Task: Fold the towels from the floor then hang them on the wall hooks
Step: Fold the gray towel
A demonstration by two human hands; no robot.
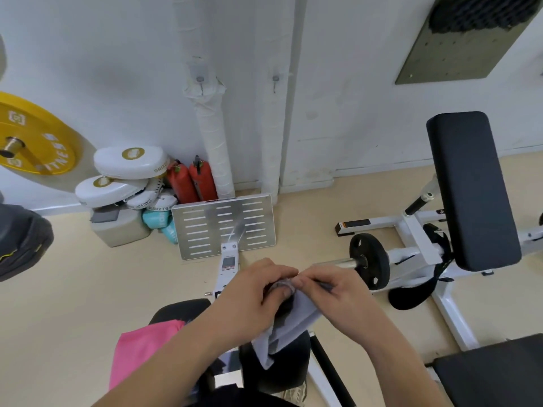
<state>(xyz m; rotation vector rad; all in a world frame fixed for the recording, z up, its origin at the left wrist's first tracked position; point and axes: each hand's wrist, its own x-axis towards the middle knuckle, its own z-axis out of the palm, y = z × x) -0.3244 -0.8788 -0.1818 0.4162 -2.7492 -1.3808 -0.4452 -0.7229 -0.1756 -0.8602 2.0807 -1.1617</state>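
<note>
Scanning from the left, I count two towels: a pink towel draped over a black pad near me, and a grey towel held up at centre. My left hand pinches its top edge, fingers curled round the cloth; my right hand pinches the same edge just beside it. I judge the cloth light, soft and limp, so it will sag unless gripped at the corners or fold line. On the far wall I count two hooks, a left hook and a right hook, both bare.
</note>
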